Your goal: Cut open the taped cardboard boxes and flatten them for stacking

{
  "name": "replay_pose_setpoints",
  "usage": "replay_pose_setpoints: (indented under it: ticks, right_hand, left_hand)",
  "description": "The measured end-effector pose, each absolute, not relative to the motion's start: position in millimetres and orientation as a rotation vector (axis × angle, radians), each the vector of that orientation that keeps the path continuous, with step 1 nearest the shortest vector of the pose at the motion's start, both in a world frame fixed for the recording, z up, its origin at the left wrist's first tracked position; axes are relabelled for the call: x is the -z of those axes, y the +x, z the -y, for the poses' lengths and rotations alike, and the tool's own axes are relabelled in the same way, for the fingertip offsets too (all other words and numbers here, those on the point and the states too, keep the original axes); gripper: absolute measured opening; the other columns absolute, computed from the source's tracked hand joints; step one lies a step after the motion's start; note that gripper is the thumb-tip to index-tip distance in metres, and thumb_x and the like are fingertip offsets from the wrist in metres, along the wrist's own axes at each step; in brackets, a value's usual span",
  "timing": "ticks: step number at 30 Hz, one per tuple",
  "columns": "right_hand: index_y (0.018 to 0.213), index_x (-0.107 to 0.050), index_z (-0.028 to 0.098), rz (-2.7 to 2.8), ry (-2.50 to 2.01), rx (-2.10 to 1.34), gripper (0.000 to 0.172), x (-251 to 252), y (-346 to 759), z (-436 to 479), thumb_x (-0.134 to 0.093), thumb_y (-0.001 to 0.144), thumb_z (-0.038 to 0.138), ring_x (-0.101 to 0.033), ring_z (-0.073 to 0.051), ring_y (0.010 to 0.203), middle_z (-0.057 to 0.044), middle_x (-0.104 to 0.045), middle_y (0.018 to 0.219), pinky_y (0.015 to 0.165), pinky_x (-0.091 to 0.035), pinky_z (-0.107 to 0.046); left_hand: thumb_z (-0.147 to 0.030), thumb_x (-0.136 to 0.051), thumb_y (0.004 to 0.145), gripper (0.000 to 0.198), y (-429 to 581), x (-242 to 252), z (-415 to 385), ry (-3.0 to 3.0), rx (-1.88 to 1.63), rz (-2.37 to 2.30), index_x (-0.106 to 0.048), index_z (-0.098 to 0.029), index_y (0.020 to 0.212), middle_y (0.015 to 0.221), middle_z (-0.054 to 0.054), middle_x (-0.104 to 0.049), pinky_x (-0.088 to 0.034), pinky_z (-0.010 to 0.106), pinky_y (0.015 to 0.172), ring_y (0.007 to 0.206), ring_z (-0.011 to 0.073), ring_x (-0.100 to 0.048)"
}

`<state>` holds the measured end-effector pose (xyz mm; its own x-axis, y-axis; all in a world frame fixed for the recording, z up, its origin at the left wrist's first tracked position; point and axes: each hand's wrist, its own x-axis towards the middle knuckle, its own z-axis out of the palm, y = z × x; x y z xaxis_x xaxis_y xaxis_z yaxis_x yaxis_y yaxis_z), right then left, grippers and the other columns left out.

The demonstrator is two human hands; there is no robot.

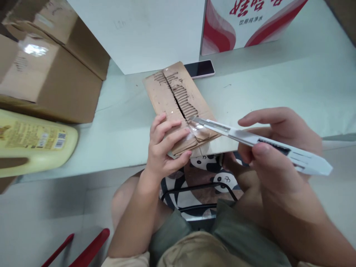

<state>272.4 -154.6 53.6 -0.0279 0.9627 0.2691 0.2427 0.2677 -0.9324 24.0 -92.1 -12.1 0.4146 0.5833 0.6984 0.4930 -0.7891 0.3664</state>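
A small flat cardboard box [163,97] lies slanted near the table's front edge. Its top shows torn paper with bared corrugation, a dark slit along the seam and clear tape at the near end. My left hand [164,148] grips the box's near left part, fingers over the top and thumb at the front edge. In my right hand [280,152] is a white utility knife [244,136], thumb by its black slider. The knife's extended blade points left, its tip at or just over the near end of the slit; contact cannot be made out.
Behind the box are a phone [204,68], a white panel [144,33] and a red-and-white carton [222,29]. Larger cardboard boxes [69,85] and a yellow jug [66,142] stand left on the pale table [119,137]. Red bars [91,248] show below.
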Motion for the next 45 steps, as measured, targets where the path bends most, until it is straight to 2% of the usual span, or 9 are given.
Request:
replay_pose_setpoints:
  ticks: [3, 6, 12, 15, 20, 24, 29, 39, 45]
  right_hand:
    - [0.103, -0.071, 0.033, 1.601, -1.176, -0.847, 0.009, -59, 273, 153, -0.064, 0.096, 0.035, -0.053, -0.015, 0.045, 0.004, -0.06, 0.059, 0.041, -0.036, -0.031]
    - [0.095, -0.073, 0.031, 1.597, -1.283, -0.819, 0.007, -65, 274, 154, -0.066, 0.094, 0.029, -0.054, -0.015, 0.047, 0.003, -0.063, 0.061, 0.044, -0.039, -0.031]
    - [0.101, -0.075, 0.03, 1.584, -1.245, -0.846, 0.013, -66, 279, 150, -0.067, 0.095, 0.038, -0.059, -0.017, 0.052, 0.001, -0.069, 0.067, 0.044, -0.042, -0.031]
    - [0.101, -0.076, 0.03, 1.633, -1.238, -0.815, 0.011, -65, 281, 150, -0.068, 0.094, 0.034, -0.062, -0.018, 0.053, 0.001, -0.07, 0.067, 0.043, -0.04, -0.031]
    - [0.097, -0.077, 0.029, 1.56, -1.251, -0.861, 0.011, -65, 275, 151, -0.067, 0.091, 0.025, -0.059, -0.016, 0.05, 0.002, -0.068, 0.063, 0.044, -0.04, -0.029]
    - [0.097, -0.076, 0.027, 1.605, -1.294, -0.869, 0.011, -69, 274, 149, -0.066, 0.092, 0.026, -0.059, -0.015, 0.049, 0.001, -0.069, 0.065, 0.044, -0.043, -0.028]
    - [0.095, -0.074, 0.026, 1.799, -1.287, -0.788, 0.008, -83, 280, 149, -0.069, 0.089, 0.024, -0.058, -0.014, 0.045, 0.002, -0.072, 0.065, 0.045, -0.046, -0.027]
    - [0.099, -0.071, 0.023, 1.936, -1.227, -0.673, 0.017, -82, 267, 146, -0.061, 0.087, 0.018, -0.052, -0.008, 0.043, 0.005, -0.068, 0.065, 0.049, -0.049, -0.024]
    - [0.098, -0.074, 0.026, 1.851, -1.255, -0.7, 0.017, -88, 268, 152, -0.065, 0.087, 0.017, -0.056, -0.01, 0.044, 0.006, -0.069, 0.063, 0.049, -0.05, -0.024]
  left_hand:
    - [-0.052, -0.063, 0.098, 0.042, 24, 13, 89, 2.564, -1.329, -0.947, -0.063, -0.03, 0.133, 0.131, 0.008, -0.068, -0.043, 0.058, 0.125, 0.127, 0.0271, -0.065]
    - [-0.054, -0.063, 0.097, 0.043, 23, 14, 87, 2.569, -1.308, -0.957, -0.064, -0.032, 0.134, 0.131, 0.008, -0.068, -0.042, 0.06, 0.124, 0.125, 0.0285, -0.066]
    - [-0.057, -0.061, 0.097, 0.043, 22, 16, 87, 2.582, -1.3, -0.988, -0.066, -0.032, 0.132, 0.129, 0.008, -0.068, -0.042, 0.059, 0.124, 0.124, 0.0274, -0.066]
    - [-0.061, -0.058, 0.097, 0.044, 22, 16, 88, 2.595, -1.281, -1.039, -0.067, -0.033, 0.13, 0.127, 0.008, -0.07, -0.043, 0.061, 0.123, 0.122, 0.0279, -0.066]
    - [-0.055, -0.062, 0.096, 0.039, 23, 14, 87, 2.58, -1.343, -0.973, -0.066, -0.033, 0.128, 0.124, 0.007, -0.07, -0.046, 0.058, 0.122, 0.118, 0.0253, -0.067]
    - [-0.055, -0.062, 0.095, 0.039, 20, 15, 86, 2.573, -1.293, -0.998, -0.065, -0.037, 0.13, 0.126, 0.005, -0.07, -0.041, 0.06, 0.125, 0.12, 0.0264, -0.066]
    - [-0.056, -0.063, 0.095, 0.042, 18, 16, 87, 2.571, -1.264, -1.004, -0.067, -0.034, 0.13, 0.127, 0.007, -0.069, -0.041, 0.062, 0.125, 0.123, 0.0286, -0.065]
    - [-0.05, -0.066, 0.096, 0.039, 24, 12, 90, 2.505, -1.315, -0.949, -0.067, -0.031, 0.131, 0.129, 0.008, -0.067, -0.04, 0.06, 0.126, 0.125, 0.0281, -0.064]
    - [-0.055, -0.063, 0.097, 0.042, 21, 14, 88, 2.559, -1.281, -0.964, -0.065, -0.033, 0.133, 0.132, 0.008, -0.067, -0.041, 0.059, 0.126, 0.13, 0.0281, -0.062]
